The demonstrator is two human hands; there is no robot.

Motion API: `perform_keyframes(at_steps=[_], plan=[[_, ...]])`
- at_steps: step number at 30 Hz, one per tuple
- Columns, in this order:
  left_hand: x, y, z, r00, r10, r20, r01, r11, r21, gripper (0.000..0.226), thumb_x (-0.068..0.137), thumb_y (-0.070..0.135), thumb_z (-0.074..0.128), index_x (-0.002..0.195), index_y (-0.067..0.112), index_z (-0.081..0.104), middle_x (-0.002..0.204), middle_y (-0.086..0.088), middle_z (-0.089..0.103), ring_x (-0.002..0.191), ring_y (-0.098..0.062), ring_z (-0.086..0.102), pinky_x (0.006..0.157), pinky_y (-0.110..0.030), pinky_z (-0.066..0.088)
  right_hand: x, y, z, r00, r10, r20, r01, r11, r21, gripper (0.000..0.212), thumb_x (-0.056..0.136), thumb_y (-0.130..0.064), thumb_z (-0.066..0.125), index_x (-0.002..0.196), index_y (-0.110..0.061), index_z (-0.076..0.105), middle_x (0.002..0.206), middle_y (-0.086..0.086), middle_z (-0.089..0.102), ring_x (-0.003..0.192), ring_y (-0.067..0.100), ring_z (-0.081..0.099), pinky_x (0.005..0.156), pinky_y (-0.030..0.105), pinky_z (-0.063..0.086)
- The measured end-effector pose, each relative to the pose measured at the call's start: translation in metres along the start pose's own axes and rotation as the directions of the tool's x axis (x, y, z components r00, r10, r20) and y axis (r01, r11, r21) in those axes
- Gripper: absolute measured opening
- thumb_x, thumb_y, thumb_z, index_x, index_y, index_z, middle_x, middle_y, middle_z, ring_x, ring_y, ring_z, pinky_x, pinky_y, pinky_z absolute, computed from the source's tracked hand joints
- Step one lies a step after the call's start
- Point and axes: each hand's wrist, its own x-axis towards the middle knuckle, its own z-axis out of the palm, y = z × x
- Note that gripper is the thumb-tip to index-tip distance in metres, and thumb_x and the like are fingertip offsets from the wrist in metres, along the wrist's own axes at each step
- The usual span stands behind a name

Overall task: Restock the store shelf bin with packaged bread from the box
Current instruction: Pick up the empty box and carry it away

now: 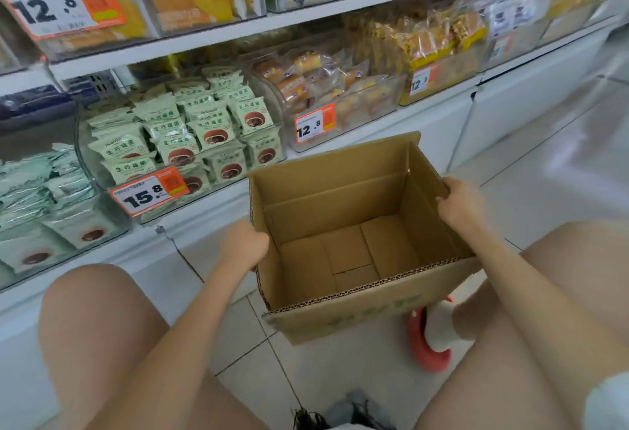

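Two shelves (238,33) run across the whole top half of the shot, white boards stacked one over the other, and the lower one is lined with clear plastic bins along its front edge. Below that it's white tile floor (544,171), with the person crouched on it, bare knees at the bottom left and right corners of the view.

Next biggest is the cardboard box (357,300), top open with nothing inside, just the bottom flaps showing. It's held up over the floor just in front of the lower shelf's front edge, tilted a bit. The left hand (243,246) grips the left wall of the box, fingers curled over the rim. The right hand (459,203) grips the right wall the same way near the far corner. So the hands are well apart, one clamped on each side of the box.

The bin (102,171) just behind and left of the box, at the shelf's front edge, is piled full with green bread packs (218,130), each with a brown round bun printed on it. An orange and white price tag (149,193) reading 15.8 sits on its front. Further left is another bin with more of the same green packs.

To the right, a bin of buns in clear wrappers (316,79) has a 12.8 tag (315,125) on the front, and past that is one with yellow packs (429,38).

Smallest bit: a white sock in a red slipper (429,344) on the floor, under the box's near right corner.
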Motion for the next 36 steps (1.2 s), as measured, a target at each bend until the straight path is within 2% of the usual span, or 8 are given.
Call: perform_keyframes(at_steps=[5, 11, 18, 24, 27, 29, 33, 36], plan=[[0.014, 0.077, -0.006, 0.987, 0.163, 0.003, -0.163, 0.985, 0.058, 0.026, 0.081, 0.001, 0.046, 0.06, 0.01, 0.035, 0.061, -0.01, 0.039, 0.054, -0.023, 0.041, 0.049, -0.024, 0.032, 0.006, 0.033, -0.063, 0.984, 0.116, -0.132, -0.102, 0.989, 0.111, 0.034, 0.089, -0.003, 0.052, 0.122, -0.006, 0.058, 0.108, 0.018, 0.066, 0.098, 0.035, 0.062, 0.088, 0.044, 0.052], [0.019, 0.157, -0.008, 0.943, 0.332, 0.015, -0.329, 0.926, 0.185, 0.029, 0.083, 0.0, 0.043, 0.059, 0.01, 0.031, 0.061, -0.008, 0.034, 0.052, -0.019, 0.033, 0.046, -0.025, 0.021, 0.008, 0.059, -0.112, 0.953, 0.24, -0.185, -0.204, 0.959, 0.194, 0.037, 0.091, 0.0, 0.05, 0.127, -0.004, 0.055, 0.118, 0.019, 0.062, 0.108, 0.035, 0.058, 0.081, 0.032, 0.044], [0.037, 0.273, 0.026, 0.85, 0.525, 0.047, -0.523, 0.829, 0.197, 0.014, 0.082, 0.0, 0.045, 0.069, 0.001, 0.044, 0.078, -0.015, 0.047, 0.076, -0.031, 0.049, 0.062, -0.034, 0.04, 0.045, 0.116, -0.139, 0.849, 0.357, -0.39, -0.34, 0.933, 0.115, 0.021, 0.09, -0.007, 0.051, 0.109, -0.01, 0.06, 0.104, 0.019, 0.065, 0.099, 0.039, 0.059, 0.075, 0.034, 0.042], [0.093, 0.377, 0.133, 0.848, 0.507, 0.154, -0.53, 0.814, 0.237, 0.014, 0.081, -0.001, 0.042, 0.067, 0.004, 0.043, 0.081, -0.02, 0.049, 0.061, -0.029, 0.048, 0.048, -0.032, 0.036, 0.122, 0.199, -0.115, 0.78, 0.47, -0.413, -0.468, 0.876, 0.114, 0.032, 0.092, -0.004, 0.047, 0.123, -0.01, 0.054, 0.11, 0.018, 0.063, 0.099, 0.039, 0.058, 0.074, 0.035, 0.044], [0.136, 0.424, 0.202, 0.844, 0.498, 0.197, -0.535, 0.802, 0.266, 0.019, 0.082, 0.0, 0.044, 0.093, -0.009, 0.057, 0.096, -0.029, 0.057, 0.09, -0.04, 0.06, 0.072, -0.045, 0.052, 0.177, 0.254, -0.096, 0.74, 0.554, -0.383, -0.554, 0.824, 0.121, 0.035, 0.091, 0.0, 0.048, 0.123, -0.01, 0.055, 0.107, 0.017, 0.064, 0.099, 0.037, 0.059, 0.072, 0.032, 0.04], [0.163, 0.455, 0.245, 0.844, 0.489, 0.22, -0.534, 0.803, 0.264, 0.024, 0.081, 0.0, 0.045, 0.099, -0.006, 0.058, 0.101, -0.027, 0.059, 0.097, -0.041, 0.06, 0.074, -0.041, 0.051, 0.213, 0.284, -0.086, 0.712, 0.586, -0.387, -0.587, 0.799, 0.129, 0.035, 0.09, 0.0, 0.048, 0.124, -0.01, 0.055, 0.109, 0.015, 0.065, 0.1, 0.035, 0.06, 0.076, 0.033, 0.044], [0.19, 0.506, 0.285, 0.82, 0.493, 0.293, -0.563, 0.787, 0.251, 0.01, 0.082, -0.001, 0.045, 0.081, 0.002, 0.054, 0.089, -0.018, 0.057, 0.088, -0.036, 0.057, 0.071, -0.037, 0.047, 0.256, 0.3, -0.094, 0.658, 0.629, -0.414, -0.63, 0.761, 0.156, 0.044, 0.093, 0.002, 0.044, 0.134, -0.013, 0.048, 0.123, 0.013, 0.061, 0.109, 0.033, 0.058, 0.088, 0.038, 0.048], [0.192, 0.542, 0.274, 0.824, 0.479, 0.302, -0.554, 0.793, 0.255, 0.018, 0.079, -0.003, 0.044, 0.064, 0.006, 0.044, 0.068, -0.009, 0.044, 0.066, -0.031, 0.047, 0.051, -0.031, 0.036, 0.275, 0.286, -0.135, 0.652, 0.658, -0.377, -0.655, 0.739, 0.159, 0.048, 0.093, 0.003, 0.041, 0.138, -0.015, 0.045, 0.126, 0.012, 0.06, 0.113, 0.03, 0.057, 0.089, 0.036, 0.047]])
